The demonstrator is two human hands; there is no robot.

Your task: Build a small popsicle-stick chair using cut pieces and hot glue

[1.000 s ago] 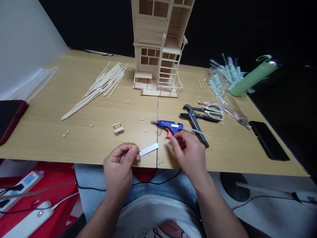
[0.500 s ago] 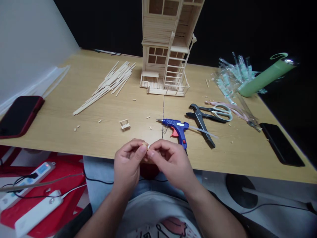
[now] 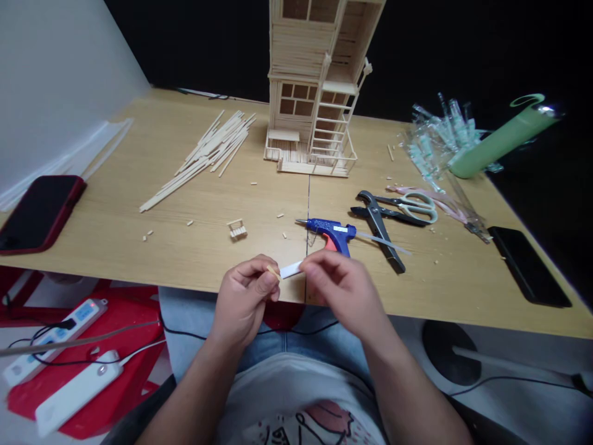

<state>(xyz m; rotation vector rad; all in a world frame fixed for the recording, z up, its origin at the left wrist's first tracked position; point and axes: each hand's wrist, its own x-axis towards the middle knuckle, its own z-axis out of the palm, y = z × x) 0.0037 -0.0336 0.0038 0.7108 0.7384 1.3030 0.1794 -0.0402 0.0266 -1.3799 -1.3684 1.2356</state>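
Between the thumb and fingers of my left hand (image 3: 248, 293) is a short wooden stick (image 3: 273, 272). My right hand (image 3: 345, 284) pinches one end of a narrow, flat white strip (image 3: 291, 270), whose other end reaches close to the stick; whether they touch I cannot tell. Both hands are over the table's front edge. Just beyond my right hand lies a blue glue gun (image 3: 331, 229) with a clear glue stick in its back, its handle partly covered by the hand. A tiny wooden bench-like piece (image 3: 238, 229) stands beyond my left hand.
A tall wooden model house (image 3: 306, 123) stands at the back, with thin wooden sticks (image 3: 204, 157) to its left. Pliers (image 3: 382, 228), scissors (image 3: 417, 207), a green bottle (image 3: 495, 145) and a black phone (image 3: 528, 266) are at right; a red-cased phone (image 3: 41, 213) is at left.
My right hand has moved right, away from my left fingers, and the white strip now shows between them. The left hand still holds the stick. The view has shifted slightly.
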